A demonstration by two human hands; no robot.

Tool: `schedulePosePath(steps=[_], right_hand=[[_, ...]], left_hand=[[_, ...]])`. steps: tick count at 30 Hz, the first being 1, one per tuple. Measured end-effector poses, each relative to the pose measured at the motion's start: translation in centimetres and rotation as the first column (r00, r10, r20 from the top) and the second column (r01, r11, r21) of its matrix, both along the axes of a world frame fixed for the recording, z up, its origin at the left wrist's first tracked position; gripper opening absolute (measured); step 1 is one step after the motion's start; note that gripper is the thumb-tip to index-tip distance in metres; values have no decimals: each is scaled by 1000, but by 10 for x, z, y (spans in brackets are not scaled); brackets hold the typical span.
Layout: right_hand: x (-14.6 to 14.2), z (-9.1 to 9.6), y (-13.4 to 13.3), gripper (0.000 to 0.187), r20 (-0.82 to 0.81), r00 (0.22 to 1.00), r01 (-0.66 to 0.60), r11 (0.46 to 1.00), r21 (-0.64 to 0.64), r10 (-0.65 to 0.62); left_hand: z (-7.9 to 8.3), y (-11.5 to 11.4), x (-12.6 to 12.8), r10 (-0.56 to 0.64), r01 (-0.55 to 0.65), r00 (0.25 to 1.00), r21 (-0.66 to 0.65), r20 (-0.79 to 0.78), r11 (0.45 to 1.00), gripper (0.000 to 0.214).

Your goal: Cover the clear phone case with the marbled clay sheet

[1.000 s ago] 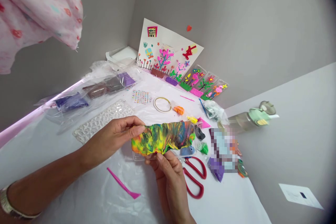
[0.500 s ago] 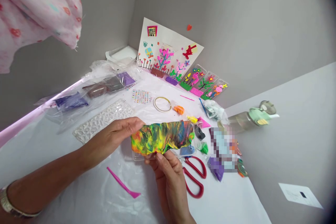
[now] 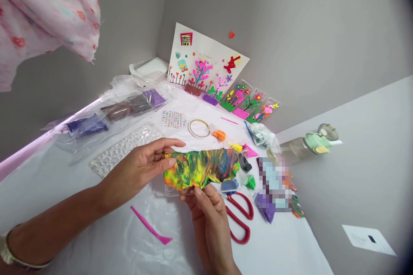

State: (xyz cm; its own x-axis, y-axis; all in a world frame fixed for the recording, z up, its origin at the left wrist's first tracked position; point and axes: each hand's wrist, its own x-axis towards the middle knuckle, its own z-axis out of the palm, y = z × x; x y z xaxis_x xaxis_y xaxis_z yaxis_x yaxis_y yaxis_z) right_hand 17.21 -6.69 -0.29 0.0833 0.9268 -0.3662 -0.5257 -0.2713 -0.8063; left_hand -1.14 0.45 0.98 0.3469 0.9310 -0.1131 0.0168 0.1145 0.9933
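A clear phone case (image 3: 171, 190) covered with a slab of marbled clay (image 3: 201, 167) in yellow, green, orange and dark swirls is held up over the table. Its lower edge is gripped by my right hand (image 3: 209, 212), thumb in front and fingers behind. At the left end, my left hand (image 3: 148, 159) has its thumb on the clay and its other fingers partly behind, pinching the clay's edge; the index finger stretches above the top edge. Red-handled scissors (image 3: 240, 223) lie to the right, their blades mostly hidden. A pink plastic tool (image 3: 151, 225) lies below my left hand.
Another clear textured case (image 3: 125, 148), a sheet of gems (image 3: 174, 119) and a bangle (image 3: 199, 128) lie behind my hands. Small clay bags, including a purple one (image 3: 266, 207), are on the right. A decorated board (image 3: 206, 60) leans on the wall; a bottle (image 3: 306, 146) stands right.
My left hand has shifted slightly at the clay's left end: its thumb now rests on the front face and its index finger reaches above the edge. The right hand keeps its grip.
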Motion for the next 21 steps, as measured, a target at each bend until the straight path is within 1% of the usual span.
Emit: schedulePosePath(steps=[4,8,15,18,21], right_hand=[[0,0,0,15,23,1000,-17,1000,20,16],[0,0,-1,14,25,999,-28,999,30,27],[0,-1,1,16,34,999,-18,1000,13,18],[0,-1,1,16,31,999,-18,1000,16,18],[0,0,1,16,28,999,-18,1000,15,17]], left_hand=[[-3,-1,3,55,-55,998,16,32,998,28],[-5,-2,6,101,-102,994,14,47,995,27],[-12,-2,5,115,-116,993,62,22,991,18],[-13,-4,5,134,-133,991,65,1,989,19],[-12,-3,4,125,-127,991,49,37,991,25]])
